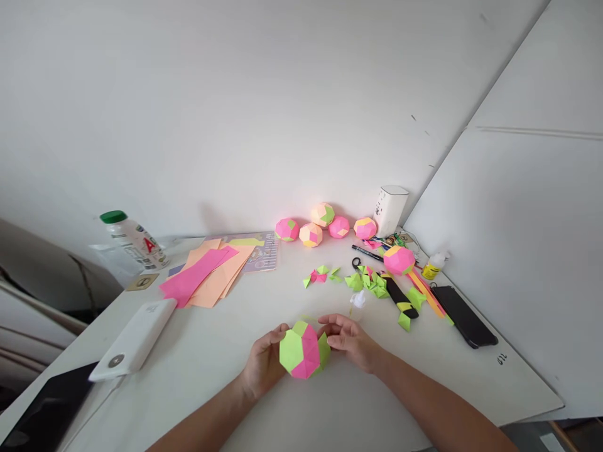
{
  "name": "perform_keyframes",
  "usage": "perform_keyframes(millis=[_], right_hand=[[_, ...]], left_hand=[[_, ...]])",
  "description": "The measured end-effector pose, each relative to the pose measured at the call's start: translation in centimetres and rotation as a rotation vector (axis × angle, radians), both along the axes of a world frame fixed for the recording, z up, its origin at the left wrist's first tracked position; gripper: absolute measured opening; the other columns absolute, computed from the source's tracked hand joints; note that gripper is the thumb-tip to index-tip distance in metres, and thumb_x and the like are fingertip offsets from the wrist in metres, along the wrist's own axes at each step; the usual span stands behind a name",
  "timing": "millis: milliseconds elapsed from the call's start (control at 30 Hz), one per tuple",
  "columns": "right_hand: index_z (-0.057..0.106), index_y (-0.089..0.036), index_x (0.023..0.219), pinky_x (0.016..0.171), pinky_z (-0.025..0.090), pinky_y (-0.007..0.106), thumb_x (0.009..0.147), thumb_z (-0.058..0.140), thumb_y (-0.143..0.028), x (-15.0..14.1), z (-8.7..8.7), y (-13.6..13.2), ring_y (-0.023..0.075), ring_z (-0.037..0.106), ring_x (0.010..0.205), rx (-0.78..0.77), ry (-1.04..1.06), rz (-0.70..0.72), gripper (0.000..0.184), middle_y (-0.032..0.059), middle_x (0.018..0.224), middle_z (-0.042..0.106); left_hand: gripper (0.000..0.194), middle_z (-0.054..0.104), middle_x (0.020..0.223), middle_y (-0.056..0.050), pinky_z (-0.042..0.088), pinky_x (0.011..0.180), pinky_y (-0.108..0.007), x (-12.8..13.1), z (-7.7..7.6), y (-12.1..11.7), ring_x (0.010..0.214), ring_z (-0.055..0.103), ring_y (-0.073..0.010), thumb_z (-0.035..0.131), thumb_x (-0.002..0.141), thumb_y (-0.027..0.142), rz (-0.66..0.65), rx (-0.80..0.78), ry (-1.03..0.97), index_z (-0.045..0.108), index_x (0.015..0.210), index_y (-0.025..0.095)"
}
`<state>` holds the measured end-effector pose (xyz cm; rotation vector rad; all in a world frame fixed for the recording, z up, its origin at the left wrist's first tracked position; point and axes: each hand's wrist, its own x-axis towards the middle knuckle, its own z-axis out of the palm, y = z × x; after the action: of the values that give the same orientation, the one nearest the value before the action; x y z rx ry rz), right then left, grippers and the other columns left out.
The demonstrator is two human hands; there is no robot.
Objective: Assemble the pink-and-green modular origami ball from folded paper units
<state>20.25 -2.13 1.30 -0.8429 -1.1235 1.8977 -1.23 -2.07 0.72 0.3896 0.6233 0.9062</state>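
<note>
A faceted paper ball (299, 353) in light green and pink is held above the front middle of the table. My left hand (264, 364) grips it from the left, thumb near its top and fingers hidden behind. At its right side, my right hand (349, 342) pinches a green paper flap (324, 350) that sticks out from the ball. A small clear glue bottle with a white cap (358, 300) stands just beyond my right hand. Folded green paper pieces (377, 284) lie in a loose pile behind it.
Several finished paper balls (311, 235) line the wall. Pink and peach sheets (200, 273), a power bank (134, 339), a tablet (49, 408) and a green-capped bottle (134, 238) are left. A black phone (464, 316), yellow glue bottle (434, 266) and white holder (391, 210) are right.
</note>
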Motion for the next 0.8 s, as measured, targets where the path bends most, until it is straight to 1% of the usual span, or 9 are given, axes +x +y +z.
perform_keyframes(millis=[67, 167, 300, 433, 567, 700, 800], right_hand=[[0.061, -0.022, 0.109, 0.083, 0.043, 0.035, 0.072, 0.074, -0.03, -0.18, 0.17, -0.24, 0.0174, 0.058, 0.091, 0.021, -0.028, 0.004, 0.04, 0.0053, 0.099, 0.065], [0.062, -0.022, 0.108, 0.085, 0.043, 0.036, 0.072, 0.074, -0.031, -0.4, 0.38, -0.39, 0.018, 0.057, 0.095, 0.006, -0.054, -0.019, 0.039, 0.0049, 0.1, 0.064], [0.061, -0.021, 0.109, 0.085, 0.043, 0.037, 0.071, 0.075, -0.032, -0.54, 0.24, -0.4, 0.0179, 0.059, 0.091, -0.043, -0.035, 0.005, 0.042, 0.0046, 0.098, 0.064], [0.061, -0.02, 0.109, 0.084, 0.042, 0.035, 0.071, 0.076, -0.029, -0.56, -0.24, -0.47, 0.0159, 0.06, 0.088, -0.05, 0.005, 0.041, 0.042, 0.0039, 0.096, 0.066], [0.064, -0.021, 0.105, 0.082, 0.043, 0.033, 0.069, 0.077, -0.025, -0.57, -0.39, -0.62, 0.0145, 0.06, 0.087, -0.011, 0.046, 0.011, 0.038, 0.003, 0.095, 0.066], [0.065, -0.02, 0.099, 0.08, 0.043, 0.032, 0.07, 0.077, -0.023, -0.54, -0.06, -0.59, 0.0141, 0.06, 0.087, 0.03, 0.114, -0.028, 0.032, 0.0031, 0.094, 0.066], [0.065, -0.019, 0.097, 0.077, 0.044, 0.03, 0.07, 0.077, -0.021, -0.41, 0.4, -0.5, 0.0138, 0.06, 0.086, 0.045, 0.124, -0.049, 0.029, 0.0031, 0.093, 0.066]], left_hand=[[0.018, 0.049, 0.058, 0.002, 0.034, 0.054, -0.026, -0.14, 0.14, 0.14, 0.053, 0.046, -0.0118, 0.061, 0.066, 0.022, -0.035, 0.019, -0.006, 0.046, 0.057, 0.017], [0.017, 0.049, 0.059, 0.001, 0.034, 0.054, -0.027, -0.28, 0.1, 0.71, 0.054, 0.047, -0.0129, 0.06, 0.063, 0.022, -0.092, -0.007, -0.019, 0.045, 0.058, 0.017], [0.017, 0.049, 0.06, 0.001, 0.035, 0.056, -0.027, -0.56, -0.36, 0.79, 0.056, 0.048, -0.0132, 0.059, 0.063, 0.022, -0.093, 0.006, -0.018, 0.043, 0.059, 0.018], [0.018, 0.048, 0.059, 0.002, 0.034, 0.056, -0.027, -0.71, -0.36, 0.46, 0.056, 0.047, -0.013, 0.06, 0.064, 0.021, -0.113, 0.026, -0.006, 0.042, 0.059, 0.018], [0.018, 0.049, 0.06, 0.002, 0.033, 0.055, -0.026, -0.56, -0.13, 0.34, 0.056, 0.045, -0.0126, 0.061, 0.064, 0.018, -0.154, 0.071, -0.001, 0.044, 0.06, 0.018], [0.015, 0.049, 0.062, 0.002, 0.033, 0.055, -0.025, -0.54, -0.4, 0.33, 0.057, 0.044, -0.0121, 0.061, 0.068, 0.018, -0.187, 0.101, 0.018, 0.048, 0.062, 0.017], [0.005, 0.054, 0.067, 0.001, 0.035, 0.057, -0.025, -0.63, -0.58, 0.32, 0.059, 0.047, -0.0122, 0.059, 0.072, 0.016, -0.237, 0.165, 0.073, 0.055, 0.069, 0.017]])
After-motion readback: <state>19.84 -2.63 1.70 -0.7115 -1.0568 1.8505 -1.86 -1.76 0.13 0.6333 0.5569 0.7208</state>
